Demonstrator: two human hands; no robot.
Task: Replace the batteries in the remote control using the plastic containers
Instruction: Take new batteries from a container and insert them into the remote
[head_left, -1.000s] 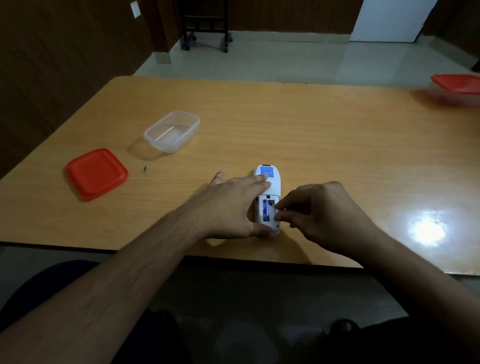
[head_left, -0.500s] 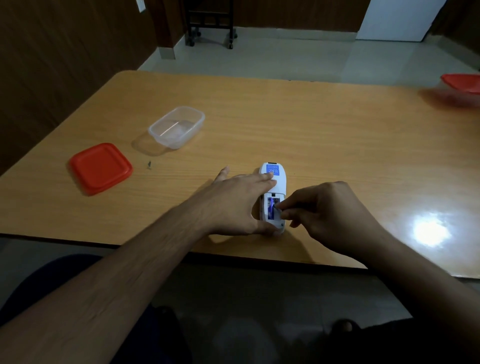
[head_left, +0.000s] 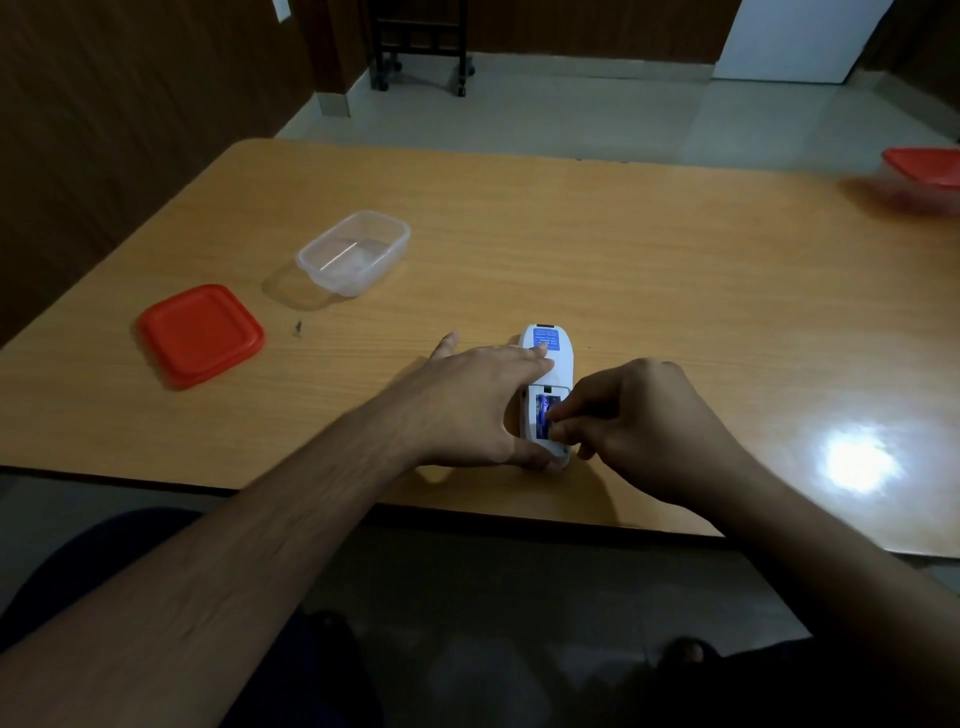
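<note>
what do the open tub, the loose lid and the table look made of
Tub: clear, glossy plastic; the table shows through its walls. Lid: opaque red plastic, smooth with a moulded rim. Table: probably wood-grain laminate, since the grain is uniform and it reflects a bright light.

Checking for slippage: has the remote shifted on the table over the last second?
No. The remote keeps its spot near the table front edge; only the camera moved.
</note>
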